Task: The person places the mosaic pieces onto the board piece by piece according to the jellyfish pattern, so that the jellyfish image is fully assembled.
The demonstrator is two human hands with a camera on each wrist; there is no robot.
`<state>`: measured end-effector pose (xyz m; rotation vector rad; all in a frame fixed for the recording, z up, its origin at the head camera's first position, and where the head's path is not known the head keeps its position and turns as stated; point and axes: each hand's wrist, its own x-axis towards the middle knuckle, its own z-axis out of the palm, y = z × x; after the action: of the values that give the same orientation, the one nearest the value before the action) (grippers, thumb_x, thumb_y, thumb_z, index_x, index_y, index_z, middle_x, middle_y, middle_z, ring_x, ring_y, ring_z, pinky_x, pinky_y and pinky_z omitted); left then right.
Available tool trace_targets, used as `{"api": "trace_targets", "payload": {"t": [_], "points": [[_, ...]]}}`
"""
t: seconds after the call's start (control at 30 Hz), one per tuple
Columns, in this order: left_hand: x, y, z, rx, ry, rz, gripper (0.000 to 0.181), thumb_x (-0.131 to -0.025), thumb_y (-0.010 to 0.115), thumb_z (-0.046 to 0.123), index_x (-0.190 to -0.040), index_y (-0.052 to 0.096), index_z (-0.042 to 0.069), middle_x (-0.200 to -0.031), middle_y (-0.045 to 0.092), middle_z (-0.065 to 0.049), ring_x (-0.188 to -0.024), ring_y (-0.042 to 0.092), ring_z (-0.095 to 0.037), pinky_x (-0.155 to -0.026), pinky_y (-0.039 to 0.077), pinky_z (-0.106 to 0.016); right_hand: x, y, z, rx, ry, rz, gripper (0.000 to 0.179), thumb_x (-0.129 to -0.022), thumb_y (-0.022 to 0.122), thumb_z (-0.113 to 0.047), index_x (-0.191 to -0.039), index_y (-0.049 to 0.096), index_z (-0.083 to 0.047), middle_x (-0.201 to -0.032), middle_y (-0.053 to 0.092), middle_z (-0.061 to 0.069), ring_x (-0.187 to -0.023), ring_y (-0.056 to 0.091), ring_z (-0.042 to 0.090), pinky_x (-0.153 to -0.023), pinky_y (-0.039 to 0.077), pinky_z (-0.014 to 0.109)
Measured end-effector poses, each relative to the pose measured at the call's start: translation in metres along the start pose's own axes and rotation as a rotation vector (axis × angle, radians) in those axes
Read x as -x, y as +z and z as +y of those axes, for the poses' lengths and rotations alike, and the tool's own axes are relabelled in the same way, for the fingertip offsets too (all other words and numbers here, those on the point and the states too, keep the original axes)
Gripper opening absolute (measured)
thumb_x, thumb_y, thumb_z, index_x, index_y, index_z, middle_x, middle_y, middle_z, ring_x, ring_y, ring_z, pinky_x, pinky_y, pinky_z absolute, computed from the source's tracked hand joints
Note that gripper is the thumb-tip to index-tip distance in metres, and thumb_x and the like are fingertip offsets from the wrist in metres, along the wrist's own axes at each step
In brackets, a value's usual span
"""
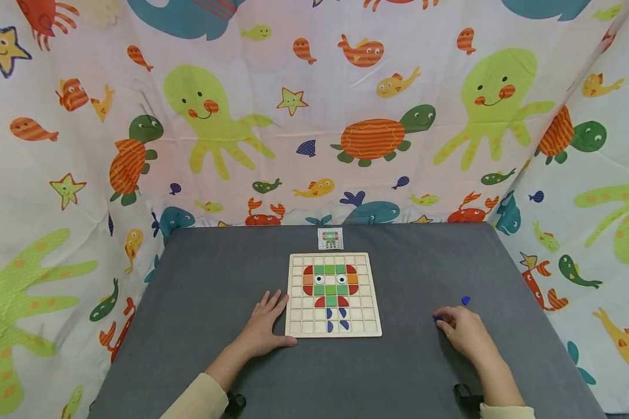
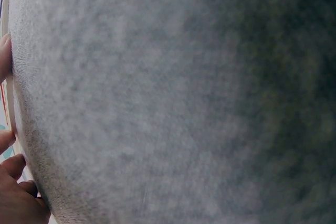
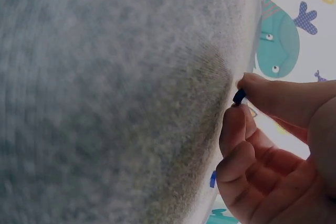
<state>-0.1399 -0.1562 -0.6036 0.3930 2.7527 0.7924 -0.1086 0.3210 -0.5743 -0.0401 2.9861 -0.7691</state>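
Observation:
A light wooden grid board (image 1: 302,326) lies flat on the grey table, with red, orange, green and eye-marked tiles forming a figure. Several blue quarter-round pieces (image 1: 344,325) sit in its lower squares. My left hand (image 1: 260,329) rests at the board's left edge, its fingers spread and the thumb by the near left corner. To the right of the board, my right hand (image 1: 463,333) pinches a small blue piece (image 3: 239,96) between thumb and forefinger, just above the cloth. Another blue piece (image 1: 466,300) lies on the table beyond that hand.
A small picture card (image 1: 330,238) showing a similar figure lies behind the board, near the table's back edge. Grey cloth covers the table (image 1: 220,262). A curtain (image 1: 304,163) printed with sea animals hangs behind and along both sides.

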Motion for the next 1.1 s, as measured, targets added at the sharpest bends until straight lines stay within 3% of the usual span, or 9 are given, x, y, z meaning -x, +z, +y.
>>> {"api": "trace_targets", "payload": {"t": [0.23, 0.43, 0.73, 1.1], "points": [[0.000, 0.000, -0.001, -0.006, 0.001, -0.007, 0.111, -0.074, 0.085, 0.056, -0.161, 0.029, 0.017, -0.169, 0.019, -0.009, -0.157, 0.005, -0.037, -0.123, 0.014, -0.061, 0.000, 0.003, -0.001, -0.019, 0.044, 0.043, 0.012, -0.091, 0.073, -0.012, -0.099, 0.072, -0.003, -0.080, 0.070, 0.001, -0.072, 0.063, 0.018, -0.067, 0.052, 0.045], [-0.001, -0.001, -0.001, -0.013, -0.003, -0.010, 0.111, -0.074, 0.084, 0.057, -0.161, 0.028, 0.018, -0.169, 0.018, -0.008, -0.157, 0.004, -0.037, -0.124, 0.013, -0.061, -0.005, 0.002, 0.003, -0.034, 0.085, 0.019, 0.021, -0.091, 0.075, -0.020, -0.101, 0.070, -0.002, -0.079, 0.068, 0.002, -0.070, 0.061, 0.016, -0.066, 0.052, 0.043], [0.001, -0.002, 0.001, -0.002, 0.002, -0.004, 0.110, -0.074, 0.085, 0.055, -0.161, 0.030, 0.016, -0.169, 0.019, -0.009, -0.157, 0.005, -0.037, -0.123, 0.014, -0.061, -0.006, -0.003, 0.014, -0.044, -0.131, -0.020, 0.034, -0.081, 0.080, 0.000, -0.113, 0.075, -0.010, -0.110, 0.069, 0.007, -0.093, 0.066, 0.024, -0.078, 0.054, 0.043], [0.001, -0.001, 0.000, -0.006, 0.005, -0.003, 0.110, -0.074, 0.085, 0.055, -0.161, 0.029, 0.017, -0.169, 0.018, -0.009, -0.157, 0.005, -0.037, -0.123, 0.014, -0.061, -0.009, -0.004, 0.019, -0.070, -0.113, -0.042, 0.023, -0.082, 0.084, -0.015, -0.104, 0.078, -0.010, -0.092, 0.067, -0.002, -0.076, 0.059, 0.005, -0.066, 0.051, 0.026]]}}
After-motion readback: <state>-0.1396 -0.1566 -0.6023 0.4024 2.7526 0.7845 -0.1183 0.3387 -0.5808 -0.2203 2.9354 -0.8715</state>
